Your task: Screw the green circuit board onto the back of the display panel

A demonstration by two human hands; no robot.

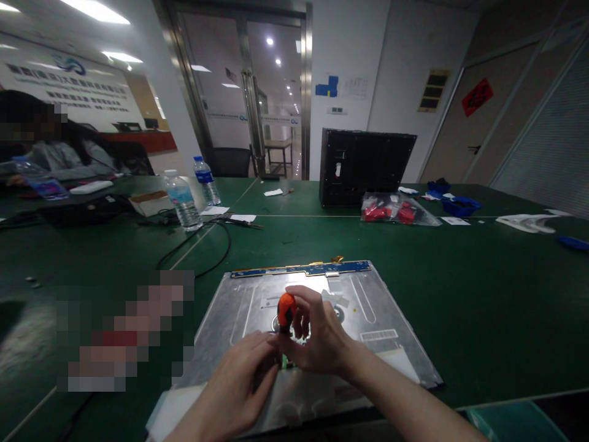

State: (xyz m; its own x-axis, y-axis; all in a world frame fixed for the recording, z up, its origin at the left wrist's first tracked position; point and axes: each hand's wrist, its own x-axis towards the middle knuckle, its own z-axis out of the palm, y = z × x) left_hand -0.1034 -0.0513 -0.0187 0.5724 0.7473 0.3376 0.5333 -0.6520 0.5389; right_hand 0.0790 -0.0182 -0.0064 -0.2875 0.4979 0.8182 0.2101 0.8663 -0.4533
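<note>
A screwdriver (pixel 286 310) with an orange and black handle stands upright in my right hand (pixel 317 331), thumb and fingers closed round it. Beneath both hands lies a display panel (pixel 317 380), its silvery metal back facing up and a blue circuit strip (pixel 313 269) along its far edge. My left hand (pixel 246 374) is curled low beside the screwdriver's lower end, fingers bent inward. What those fingers grip is hidden. Between the hands shows a bit of green circuit board (pixel 286 362). The screwdriver's tip is out of sight behind my fingers.
A black monitor-like casing (pixel 365 166) stands at the back, with a bag of red parts (pixel 396 210) before it. Water bottles (pixel 183 199) and a black cable (pixel 225 245) are at the left. Blue trays (pixel 460 205) lie at the right. Another person (pixel 59 141) sits far left.
</note>
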